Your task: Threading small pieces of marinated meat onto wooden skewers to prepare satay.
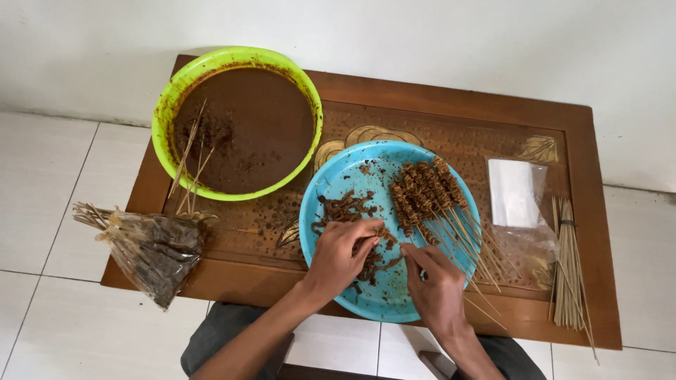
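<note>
A blue round basin (331, 183) sits on the wooden table and holds loose brown strips of marinated meat (341, 209) and several finished skewers (426, 190) leaning to the right. My left hand (341, 253) rests inside the basin with its fingertips pinching a piece of the meat. My right hand (436, 285) is just beside it, fingers closed around a thin bamboo skewer whose tip meets the left hand's fingers.
A green basin (169, 105) of brown sauce with a few sticks stands at the back left. A plastic bag of stained sticks (151, 250) overhangs the left table edge. A clear bag (517, 193) and a bundle of clean skewers (567, 264) lie at the right.
</note>
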